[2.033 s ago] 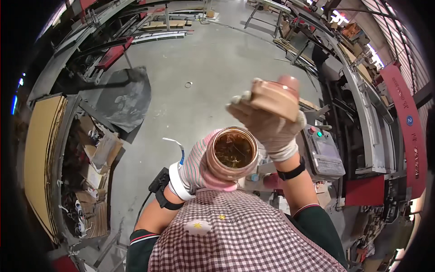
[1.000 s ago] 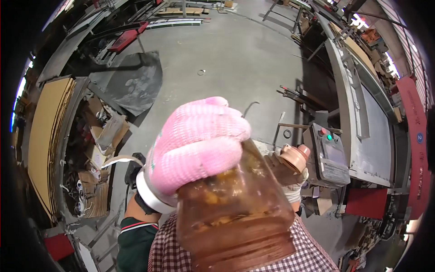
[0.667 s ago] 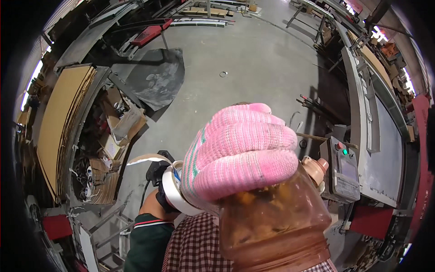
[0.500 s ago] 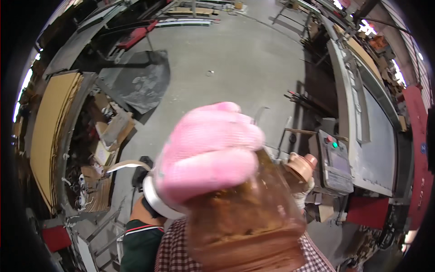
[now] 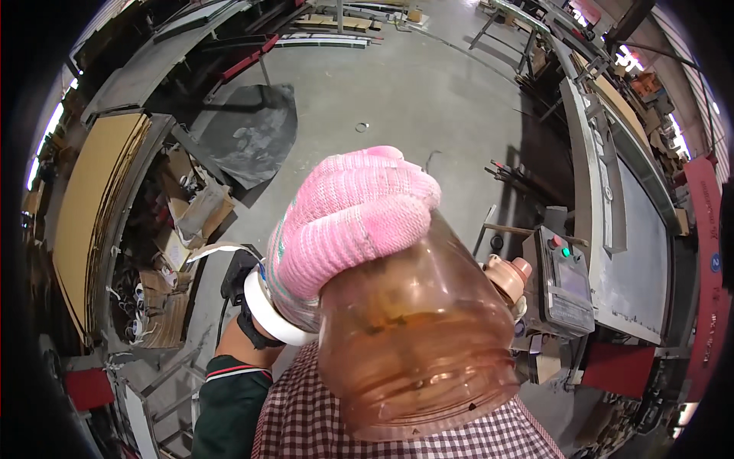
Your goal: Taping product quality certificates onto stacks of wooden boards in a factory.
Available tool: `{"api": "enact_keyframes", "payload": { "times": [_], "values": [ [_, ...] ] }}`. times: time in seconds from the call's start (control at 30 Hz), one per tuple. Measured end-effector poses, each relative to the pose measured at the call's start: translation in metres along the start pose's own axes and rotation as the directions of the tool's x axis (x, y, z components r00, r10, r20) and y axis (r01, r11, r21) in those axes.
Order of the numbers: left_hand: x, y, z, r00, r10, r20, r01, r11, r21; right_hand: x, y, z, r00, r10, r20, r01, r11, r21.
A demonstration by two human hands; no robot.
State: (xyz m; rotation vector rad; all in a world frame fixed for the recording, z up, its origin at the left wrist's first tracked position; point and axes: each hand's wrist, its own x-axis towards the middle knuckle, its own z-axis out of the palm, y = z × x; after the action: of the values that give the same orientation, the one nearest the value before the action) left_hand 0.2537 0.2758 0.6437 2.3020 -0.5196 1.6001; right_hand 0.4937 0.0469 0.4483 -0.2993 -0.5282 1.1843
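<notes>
Grey floor (image 5: 443, 99) spreads left of the control box (image 5: 562, 284); there the left hand (image 5: 355, 218) grasps a tilted, open jar (image 5: 428, 329), which overtipping could spill. Whether the right hand (image 5: 521, 308) grips, I cannot tell.

Bright strips (image 5: 677, 131): I see them blown out.
Floor (image 5: 451, 115): evenly lit, shadowed rightward.
Jar (image 5: 417, 336): soft glare.
Edges: black, bent.

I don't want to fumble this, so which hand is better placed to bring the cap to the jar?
Probably the right hand: mostly hidden behind the jar, it appears to hold the cap. The left hand is wrapped around the jar's upper-left end.
</notes>
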Motion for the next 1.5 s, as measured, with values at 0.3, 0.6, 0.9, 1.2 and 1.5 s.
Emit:
{"api": "enact_keyframes", "payload": {
  "times": [0.3,0.6,0.9,1.2,1.5],
  "values": [
    [0.022,0.042,0.015,0.952,-0.228,-0.205,0.228,0.973,-0.023,-0.010,-0.003,-0.008,0.997,0.006,-0.074,-0.010,0.998,-0.055],
    [0.008,0.032,-0.005,0.953,-0.288,-0.088,0.267,0.943,-0.197,-0.021,-0.007,-0.006,0.995,0.009,-0.097,-0.014,0.999,-0.050],
    [0.043,0.046,0.003,0.917,-0.249,-0.311,0.256,0.966,-0.018,-0.018,-0.006,-0.003,0.999,0.010,-0.042,-0.011,0.999,-0.031],
    [-0.003,0.009,-0.012,0.984,-0.131,-0.117,0.141,0.987,0.080,-0.015,0.001,0.001,1.000,0.021,-0.003,-0.021,1.000,-0.020],
    [0.021,0.038,-0.015,0.961,-0.154,-0.228,0.135,0.986,-0.097,-0.004,0.009,0.003,1.000,0.016,0.019,-0.016,1.000,-0.009]
  ]
}}
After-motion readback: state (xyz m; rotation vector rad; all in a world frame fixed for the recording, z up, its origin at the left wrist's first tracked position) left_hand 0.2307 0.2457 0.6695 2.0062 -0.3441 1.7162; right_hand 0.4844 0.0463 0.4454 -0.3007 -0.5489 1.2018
